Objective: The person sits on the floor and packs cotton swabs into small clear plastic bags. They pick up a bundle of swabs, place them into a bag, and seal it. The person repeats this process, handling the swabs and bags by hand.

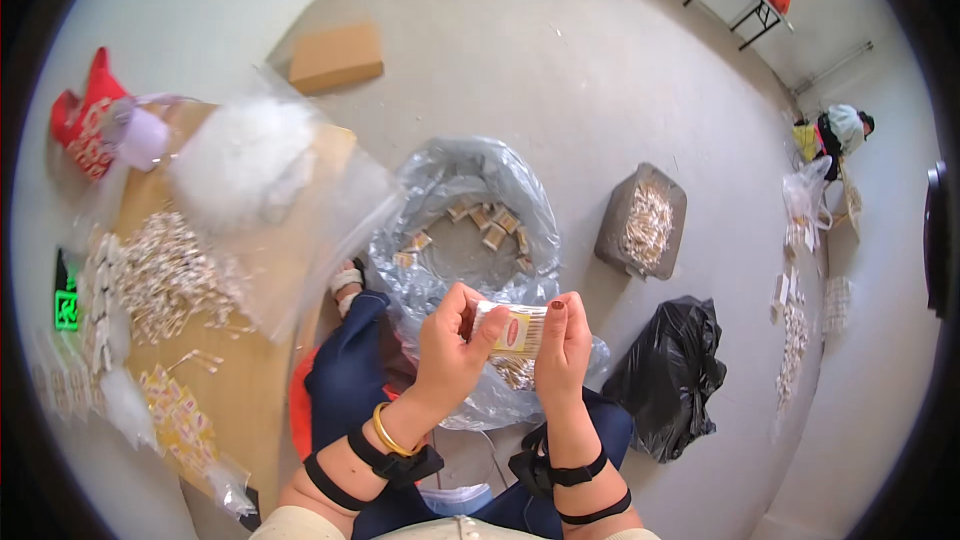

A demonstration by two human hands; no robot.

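Both hands are partly closed on one small pack of cotton swabs point(521, 328), which is above the open clear plastic bag point(545, 202). Taking the pack as the centre of the clock, with twelve straight ahead of the person, the left hand point(452, 338) grasps it from nine o'clock, fingers curled and thumb pressed on its front. The right hand point(564, 348) grasps it from three o'clock, thumb at the edge and fingers bent.

The pack carries a yellow label point(516, 332) with a red oval mark; its writing is too small to read. Toward half past eight, on the table point(250, 380), lie yellow printed slips point(178, 420), also unreadable. A red bag point(95, 120) at ten o'clock bears white writing, and at nine o'clock a green sign point(66, 310) shows a pictogram.
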